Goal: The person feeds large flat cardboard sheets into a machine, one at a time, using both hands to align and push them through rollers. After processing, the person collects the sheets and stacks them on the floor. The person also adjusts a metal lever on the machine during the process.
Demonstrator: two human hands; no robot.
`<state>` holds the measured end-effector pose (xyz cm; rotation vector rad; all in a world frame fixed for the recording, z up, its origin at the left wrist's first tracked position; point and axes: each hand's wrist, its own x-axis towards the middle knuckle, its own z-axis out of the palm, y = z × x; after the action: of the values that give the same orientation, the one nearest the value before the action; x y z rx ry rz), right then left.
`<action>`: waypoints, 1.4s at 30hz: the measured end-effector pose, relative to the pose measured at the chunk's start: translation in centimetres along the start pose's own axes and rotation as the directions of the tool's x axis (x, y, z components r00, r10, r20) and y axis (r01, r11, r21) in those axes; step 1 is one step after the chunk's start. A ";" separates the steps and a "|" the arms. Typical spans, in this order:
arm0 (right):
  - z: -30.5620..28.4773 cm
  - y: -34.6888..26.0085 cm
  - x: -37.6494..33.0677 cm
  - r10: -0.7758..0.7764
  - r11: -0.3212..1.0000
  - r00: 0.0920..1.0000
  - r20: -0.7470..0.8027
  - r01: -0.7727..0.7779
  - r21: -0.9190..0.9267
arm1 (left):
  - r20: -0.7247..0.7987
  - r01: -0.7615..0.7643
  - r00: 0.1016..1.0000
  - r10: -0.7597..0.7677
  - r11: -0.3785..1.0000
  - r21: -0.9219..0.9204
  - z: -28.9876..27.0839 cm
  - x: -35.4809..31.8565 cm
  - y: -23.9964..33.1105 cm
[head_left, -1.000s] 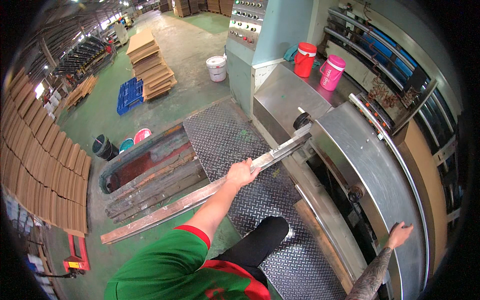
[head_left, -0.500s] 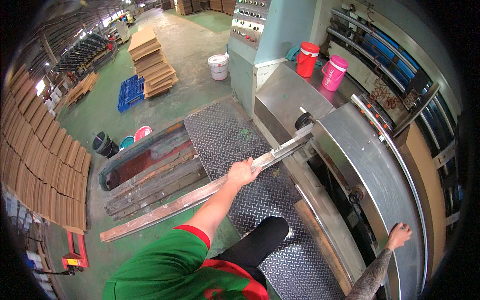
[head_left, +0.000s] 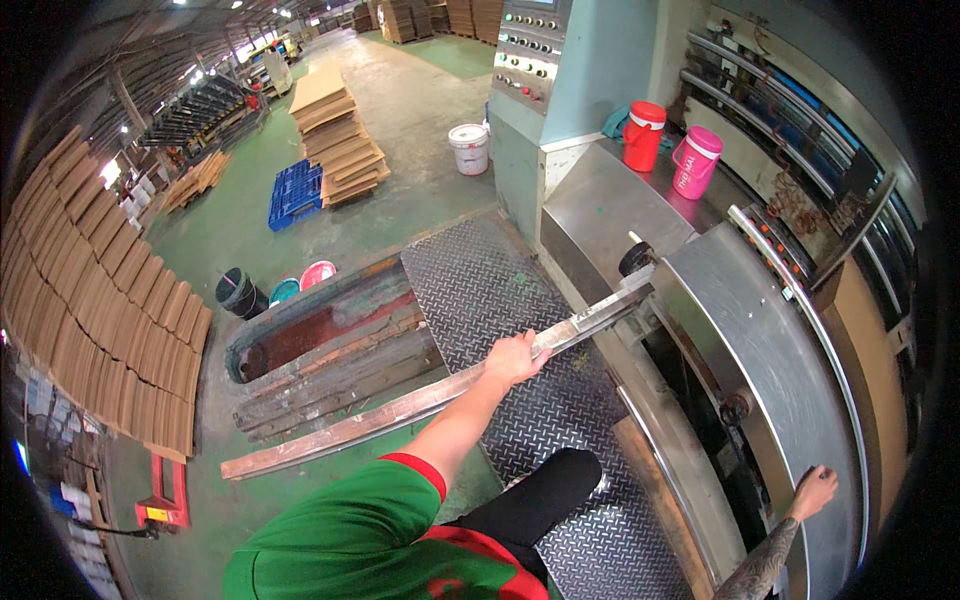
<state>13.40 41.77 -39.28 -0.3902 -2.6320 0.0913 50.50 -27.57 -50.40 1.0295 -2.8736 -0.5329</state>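
Long metal bar (head_left: 440, 392): flat, dull, rust-tinged, slanting.

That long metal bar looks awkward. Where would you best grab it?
Near the middle of the long metal bar, where the left hand wraps it now, coming from above. It is long, thin and slanted, one end at the machine, so a mid-length grip probably balances it.

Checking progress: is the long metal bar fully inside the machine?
No. The long metal bar sticks far out; only its far end meets the machine.
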 end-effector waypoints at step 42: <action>-0.2 -0.4 -0.5 -0.007 1.000 1.000 -0.004 0.007 -0.022 | -0.010 -0.009 1.000 0.010 0.999 0.037 -0.1 -0.1 0.2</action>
<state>13.79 41.30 -39.26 -0.3887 -2.6325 0.0597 50.45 -27.41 -50.27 1.0199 -2.8883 -0.4737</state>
